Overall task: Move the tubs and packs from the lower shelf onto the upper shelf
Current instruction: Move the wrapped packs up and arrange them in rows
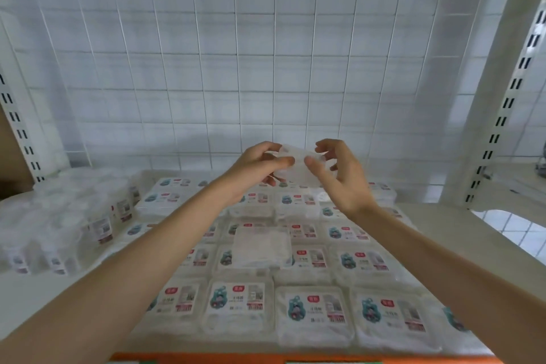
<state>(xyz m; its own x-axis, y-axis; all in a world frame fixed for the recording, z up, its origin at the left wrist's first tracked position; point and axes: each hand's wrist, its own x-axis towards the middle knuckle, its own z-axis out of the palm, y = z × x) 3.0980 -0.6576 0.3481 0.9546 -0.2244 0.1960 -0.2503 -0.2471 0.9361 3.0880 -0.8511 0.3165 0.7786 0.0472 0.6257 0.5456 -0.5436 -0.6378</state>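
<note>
A white soft pack (298,164) is held in the air above the back of the shelf. My left hand (261,164) pinches its left end between thumb and fingers. My right hand (336,168) grips its right end the same way. Below them the white shelf (428,221) is covered with rows of flat white packs (236,304) bearing teal and red labels. One pack (261,245) lies label-down on top of the others in the middle. Round white tubs (68,224) are stacked at the left side of the shelf.
A white wire grid (236,68) backs the shelf, in front of a tiled wall. Slotted white uprights (502,115) stand at both sides. An orange strip (266,357) runs along the shelf's front edge. Tiled floor (514,230) shows at the right.
</note>
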